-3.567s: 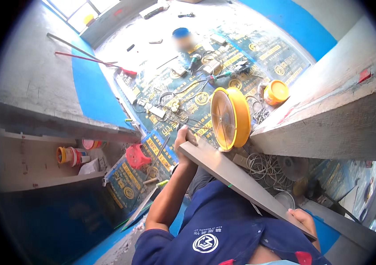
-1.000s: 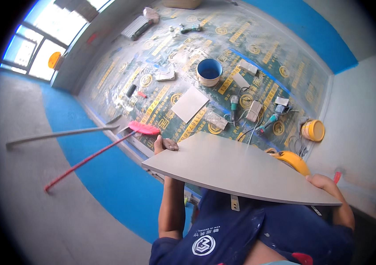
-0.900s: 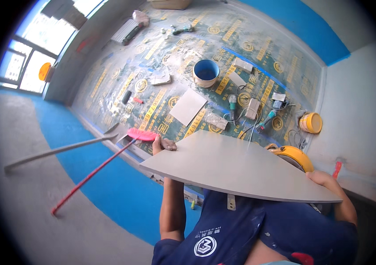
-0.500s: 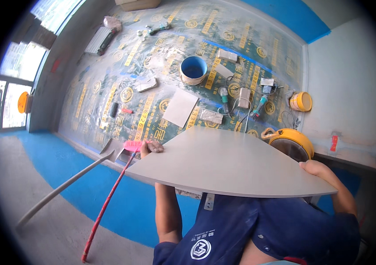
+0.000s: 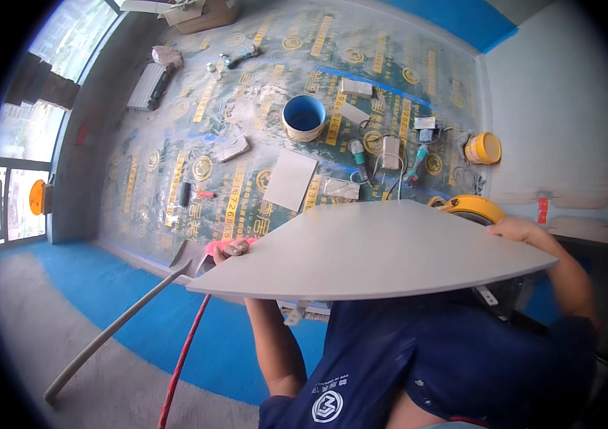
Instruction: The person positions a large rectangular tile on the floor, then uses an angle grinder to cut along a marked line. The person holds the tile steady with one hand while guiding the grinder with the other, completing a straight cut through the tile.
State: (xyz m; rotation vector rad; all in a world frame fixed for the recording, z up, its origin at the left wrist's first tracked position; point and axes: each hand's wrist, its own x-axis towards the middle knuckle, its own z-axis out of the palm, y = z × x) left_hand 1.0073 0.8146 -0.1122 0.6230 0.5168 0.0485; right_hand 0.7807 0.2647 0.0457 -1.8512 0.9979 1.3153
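A large pale grey tile (image 5: 368,250) spans the space in front of my body, held roughly level by its two sides. My left hand (image 5: 231,249) grips its left edge with the fingers curled over the top. On the opposite side, my right hand (image 5: 510,228) is closed round the right edge. Beside my left hand, a pink broom head (image 5: 215,247) on a red handle (image 5: 186,361) is partly hidden by the hand and the tile. Behind the right part of the tile, a yellow round-rimmed object (image 5: 479,206) shows only its upper part.
A shovel (image 5: 122,322) leans at the left. On the sheet-covered floor ahead are a blue-lined bucket (image 5: 304,118), a cut tile piece (image 5: 290,179), green power tools (image 5: 415,164) with cables and a yellow bucket (image 5: 484,148). A cardboard box (image 5: 207,16) stands at the far end.
The tile has shifted slightly up and toward me in view, covering more of the yellow round-rimmed object. Both hands keep their hold. My left hand now sits a little further left and lower.
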